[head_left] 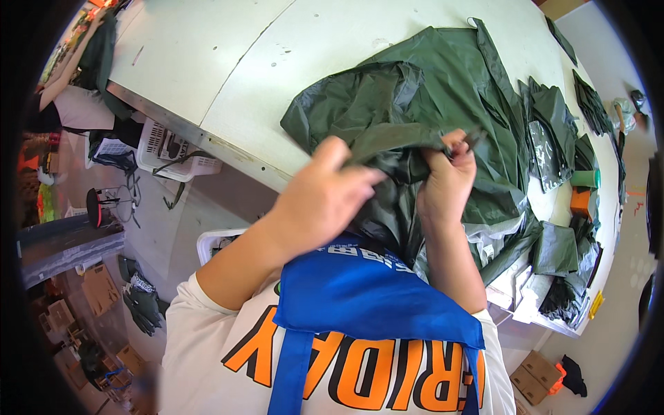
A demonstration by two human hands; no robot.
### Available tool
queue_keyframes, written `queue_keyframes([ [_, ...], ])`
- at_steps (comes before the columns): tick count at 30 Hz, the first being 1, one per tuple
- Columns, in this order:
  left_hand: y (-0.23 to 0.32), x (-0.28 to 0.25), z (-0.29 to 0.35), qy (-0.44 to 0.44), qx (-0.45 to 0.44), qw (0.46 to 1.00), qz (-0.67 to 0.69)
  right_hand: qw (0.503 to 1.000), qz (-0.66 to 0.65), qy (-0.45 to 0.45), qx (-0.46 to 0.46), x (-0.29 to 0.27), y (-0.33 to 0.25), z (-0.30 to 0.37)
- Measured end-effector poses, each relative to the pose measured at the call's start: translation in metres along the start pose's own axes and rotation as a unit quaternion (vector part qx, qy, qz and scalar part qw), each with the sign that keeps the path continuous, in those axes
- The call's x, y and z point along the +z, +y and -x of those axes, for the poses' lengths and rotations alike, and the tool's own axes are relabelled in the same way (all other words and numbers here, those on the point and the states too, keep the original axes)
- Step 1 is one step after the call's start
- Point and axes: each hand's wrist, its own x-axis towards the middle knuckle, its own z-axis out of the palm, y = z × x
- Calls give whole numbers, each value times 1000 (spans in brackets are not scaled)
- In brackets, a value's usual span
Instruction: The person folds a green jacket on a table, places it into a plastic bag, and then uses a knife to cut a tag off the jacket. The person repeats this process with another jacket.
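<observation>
A dark green waterproof garment, glossy and crumpled, lies over the near part of the white table and hangs down toward my blue apron. My right hand has its fingers closed on a raised, folded edge of it. By those fingertips a small dark tip sticks out, too blurred to make out. To the left of that edge, my left hand is smeared by motion, close against the fabric. Whether its fingers grip the cloth does not show.
Folded dark green garments, some in clear plastic, lie along the table's right side, with a green roll and an orange box beside them. White baskets stand below the left edge. Another person's arm handles dark cloth at far left.
</observation>
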Motion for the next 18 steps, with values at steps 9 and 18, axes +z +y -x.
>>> queue_keyframes([
  [9, -74, -68, 40, 83, -204, 948, -230, 861, 348, -368, 39, 9, 6, 45],
  [18, -174, -105, 70, 135, -280, 930, -195, 882, 445, -125, 90, -99, 67, 29],
])
